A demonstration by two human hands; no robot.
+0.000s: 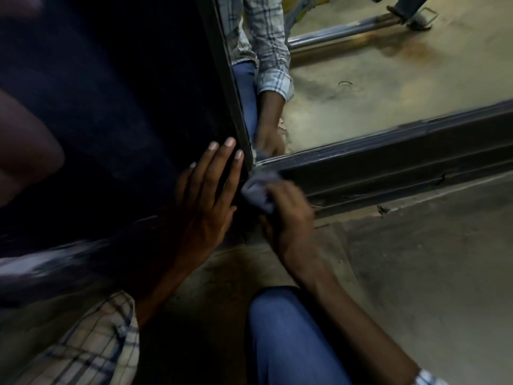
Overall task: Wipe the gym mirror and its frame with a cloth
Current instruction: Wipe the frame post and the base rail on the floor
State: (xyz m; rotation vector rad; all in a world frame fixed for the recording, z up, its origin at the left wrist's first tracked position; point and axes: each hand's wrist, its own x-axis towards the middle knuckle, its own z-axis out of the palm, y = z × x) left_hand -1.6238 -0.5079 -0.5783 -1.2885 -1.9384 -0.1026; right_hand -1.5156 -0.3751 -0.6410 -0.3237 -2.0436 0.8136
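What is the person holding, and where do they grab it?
The right hand grips the grey cloth by its back end; the front pokes out against the frame. The left hand holds nothing, flat on the dark panel.

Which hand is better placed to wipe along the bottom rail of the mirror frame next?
The right hand. It grips the cloth at the corner of the mirror frame, whose bottom rail runs off to that side. The left hand lies flat on the dark panel, holding nothing.
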